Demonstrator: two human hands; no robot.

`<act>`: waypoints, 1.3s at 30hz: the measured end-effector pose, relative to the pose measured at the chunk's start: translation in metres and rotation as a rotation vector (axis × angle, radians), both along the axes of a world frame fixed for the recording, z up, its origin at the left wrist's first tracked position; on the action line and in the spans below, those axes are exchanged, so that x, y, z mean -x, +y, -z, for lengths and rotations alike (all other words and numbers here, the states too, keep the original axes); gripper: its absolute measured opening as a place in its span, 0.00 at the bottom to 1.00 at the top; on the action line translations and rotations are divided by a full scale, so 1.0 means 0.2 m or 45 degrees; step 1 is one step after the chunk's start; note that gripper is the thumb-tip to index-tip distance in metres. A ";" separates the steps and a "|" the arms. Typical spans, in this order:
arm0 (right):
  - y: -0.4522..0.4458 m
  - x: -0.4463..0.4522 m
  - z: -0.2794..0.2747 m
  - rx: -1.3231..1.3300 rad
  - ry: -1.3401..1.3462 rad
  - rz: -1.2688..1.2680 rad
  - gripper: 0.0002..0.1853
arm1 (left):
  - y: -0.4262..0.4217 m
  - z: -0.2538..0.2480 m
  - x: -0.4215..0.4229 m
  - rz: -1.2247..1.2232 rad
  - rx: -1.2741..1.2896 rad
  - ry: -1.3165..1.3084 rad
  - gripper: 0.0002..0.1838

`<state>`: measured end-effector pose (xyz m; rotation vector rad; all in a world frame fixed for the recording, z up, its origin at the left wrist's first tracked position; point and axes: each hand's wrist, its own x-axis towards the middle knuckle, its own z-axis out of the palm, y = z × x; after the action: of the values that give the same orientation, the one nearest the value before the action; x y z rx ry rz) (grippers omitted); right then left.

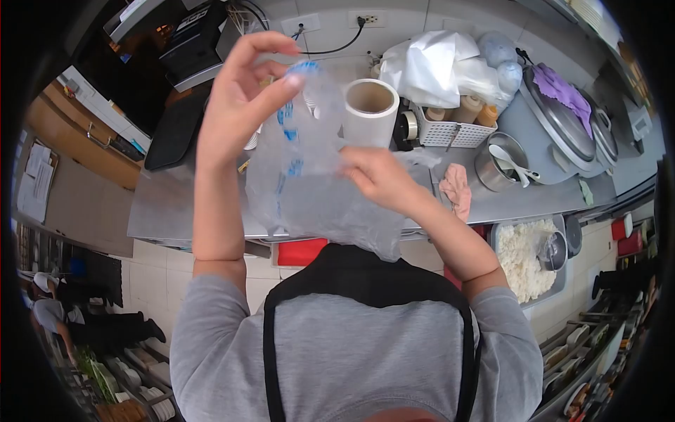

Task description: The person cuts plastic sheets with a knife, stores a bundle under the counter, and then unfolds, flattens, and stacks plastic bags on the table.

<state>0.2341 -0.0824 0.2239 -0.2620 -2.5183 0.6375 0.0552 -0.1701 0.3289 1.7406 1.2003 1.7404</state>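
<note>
A see-through plastic bag with blue print hangs in front of me, above the counter's front edge. At its top edge, my left hand pinches the plastic between thumb and fingers, the index finger arched above. My right hand is closed on the bag's right side, about halfway down. The lower part of the bag spreads out, crumpled, towards my black apron. Just behind the bag stands a thick white roll with a hollow core.
On the steel counter are a white basket of bottles, a metal pot with spoons, a pink cloth and large lidded cookers. A tub of rice stands lower right. Another person works far left.
</note>
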 end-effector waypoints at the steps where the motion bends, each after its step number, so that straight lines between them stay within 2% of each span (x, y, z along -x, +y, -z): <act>1: -0.01 0.00 0.02 0.131 -0.021 -0.193 0.12 | -0.01 -0.01 0.04 -0.111 -0.060 0.207 0.23; 2: -0.01 -0.01 0.03 0.264 -0.043 -0.387 0.12 | 0.01 -0.02 0.14 -0.164 -0.036 0.464 0.41; 3: -0.02 0.00 0.02 0.266 -0.043 -0.387 0.12 | 0.07 0.01 0.17 -0.162 -0.034 0.464 0.41; 5: -0.03 -0.01 0.01 0.792 -0.042 -0.794 0.12 | 0.18 0.14 0.24 0.559 0.120 0.005 0.54; 6: -0.03 -0.01 -0.01 0.795 -0.042 -0.793 0.12 | 0.25 0.26 0.30 0.969 0.335 -0.141 0.63; 8: -0.01 -0.02 -0.05 1.049 -0.007 -0.844 0.13 | 0.32 0.53 0.22 1.475 0.637 -0.765 0.64; 9: 0.01 -0.03 -0.06 1.040 -0.003 -0.843 0.13 | 0.27 0.62 0.14 1.225 0.679 -0.954 0.63; 10: 0.03 -0.06 -0.07 1.170 -0.003 -0.720 0.13 | 0.20 0.68 0.05 0.969 0.716 -1.133 0.63; 12: 0.11 -0.13 -0.04 1.303 0.011 -0.580 0.14 | 0.09 0.63 -0.06 0.861 0.765 -1.187 0.61; 14: 0.21 -0.20 0.08 1.437 0.286 -0.371 0.13 | 0.04 0.68 -0.07 0.752 0.814 -1.252 0.60; 15: 0.25 -0.25 0.10 1.439 0.282 -0.364 0.13 | 0.02 0.79 -0.01 0.982 0.715 -1.136 0.57; 16: 0.28 -0.29 0.12 1.561 0.360 -0.152 0.12 | 0.02 0.84 0.03 1.203 0.606 -1.010 0.54; 17: 0.32 -0.32 0.13 1.672 0.440 0.062 0.12 | 0.03 0.87 0.07 1.204 0.601 -1.010 0.54; 19: 0.43 -0.30 0.12 1.687 0.534 0.015 0.11 | 0.11 0.87 0.14 1.017 0.220 -0.878 0.46; 21: 0.52 -0.22 0.11 1.727 0.616 -0.024 0.11 | 0.27 0.83 0.25 1.297 0.131 -1.366 0.38; 23: 0.59 -0.07 0.04 1.853 0.854 0.064 0.12 | 0.47 0.81 0.28 0.860 0.513 -1.353 0.25; 24: 0.62 -0.04 0.10 1.855 0.851 0.066 0.12 | 0.50 0.85 0.27 0.859 0.513 -1.357 0.25; 26: 0.72 0.02 0.40 1.822 0.765 0.243 0.13 | 0.56 1.04 0.27 0.355 0.433 -0.500 0.17; 28: 0.74 0.04 0.70 1.000 0.335 0.575 0.14 | 0.64 1.27 0.28 0.570 0.814 -1.343 0.16; 30: 0.72 0.04 1.11 0.790 0.275 0.641 0.14 | 0.59 1.49 0.28 0.206 1.026 -1.260 0.13; 32: 0.76 0.03 1.52 1.055 0.295 0.724 0.13 | 0.58 1.85 0.43 -0.239 1.192 -1.192 0.10; 33: 0.73 0.02 1.52 1.058 0.291 0.725 0.13 | 0.55 1.90 0.46 -0.241 1.195 -1.195 0.10; 35: 0.65 0.00 1.48 0.490 -0.059 0.882 0.12 | 0.48 1.96 0.49 -0.731 1.266 -0.305 0.08; 36: 0.65 -0.02 1.48 0.490 -0.055 0.886 0.12 | 0.50 1.93 0.48 -0.728 1.264 -0.300 0.08; 38: 0.65 -0.07 1.49 0.802 0.069 0.728 0.13 | 0.49 1.87 0.48 -0.725 1.056 0.047 0.11; 39: 0.65 -0.08 1.44 0.806 0.063 0.719 0.13 | 0.49 1.77 0.47 -0.734 1.061 0.042 0.11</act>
<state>0.2504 0.0473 -0.0631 -1.1118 -1.9761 1.1463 -0.0391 -0.0728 -0.0250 0.9710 2.1815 1.1425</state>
